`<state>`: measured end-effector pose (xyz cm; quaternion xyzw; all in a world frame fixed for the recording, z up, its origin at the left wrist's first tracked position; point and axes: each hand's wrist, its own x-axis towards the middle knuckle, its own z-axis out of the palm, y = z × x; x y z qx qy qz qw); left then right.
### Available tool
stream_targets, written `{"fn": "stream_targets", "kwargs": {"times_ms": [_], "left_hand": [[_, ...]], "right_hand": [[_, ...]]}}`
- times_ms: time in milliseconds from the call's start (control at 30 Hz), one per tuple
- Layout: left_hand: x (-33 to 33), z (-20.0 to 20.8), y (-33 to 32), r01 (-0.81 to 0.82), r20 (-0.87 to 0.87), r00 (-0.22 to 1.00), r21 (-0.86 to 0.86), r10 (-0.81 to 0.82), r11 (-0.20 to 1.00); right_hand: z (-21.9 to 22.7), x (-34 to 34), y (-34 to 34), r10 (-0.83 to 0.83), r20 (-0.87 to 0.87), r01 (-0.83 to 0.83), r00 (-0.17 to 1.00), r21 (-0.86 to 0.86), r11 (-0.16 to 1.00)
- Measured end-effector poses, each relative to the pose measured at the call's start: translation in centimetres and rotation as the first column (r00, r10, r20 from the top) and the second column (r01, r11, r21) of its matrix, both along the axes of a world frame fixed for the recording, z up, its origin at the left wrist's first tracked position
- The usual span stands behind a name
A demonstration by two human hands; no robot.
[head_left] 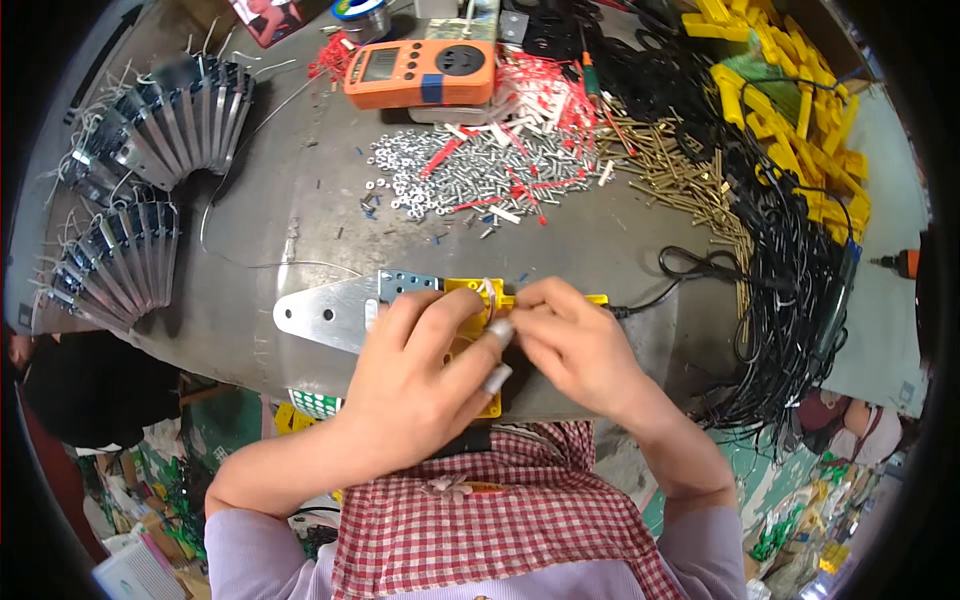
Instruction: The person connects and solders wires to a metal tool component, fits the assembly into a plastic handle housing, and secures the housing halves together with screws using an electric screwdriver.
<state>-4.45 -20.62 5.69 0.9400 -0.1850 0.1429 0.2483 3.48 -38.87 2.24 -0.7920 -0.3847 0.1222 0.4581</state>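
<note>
A yellow plastic housing lies at the table's near edge, partly hidden under my hands. To its left are a blue-grey perforated board and a tapered silver metal plate with holes. My left hand bends over the housing, its fingers closed; white wrapping covers one or more fingertips. Opposite it, my right hand is closed in a pinch, its fingertips meeting the left ones. Thin pale wires show beside the fingertips. What lies between the fingers is hidden.
Beyond the hands lie loose screws and nuts and an orange multimeter. Long brass-coloured rods, black cables and yellow plastic parts fill the right. Rows of metal plates with wires stand at left.
</note>
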Motion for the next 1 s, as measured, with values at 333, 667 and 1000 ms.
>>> {"fn": "stream_targets", "kwargs": {"times_ms": [333, 667, 1000], "left_hand": [[-3.1, -1.3, -0.7, 0.078, -0.178, 0.983, 0.121, -0.056, 0.99], [-4.0, -1.7, -0.6, 0.06, -0.128, 0.992, 0.325, -0.019, 0.944], [-3.4, -2.2, -0.1, 0.159, -0.186, 0.979, 0.435, -0.084, 0.886]], "right_hand": [[0.2, -0.3, 1.1, 0.148, 0.386, -0.085, 0.911, -0.176, 0.981], [1.2, 0.4, 3.6, 0.199, 0.332, -0.093, 0.922, -0.309, 0.947], [-0.2, 1.7, 1.8, 0.193, 0.383, -0.171, 0.903, -0.09, 0.981]]}}
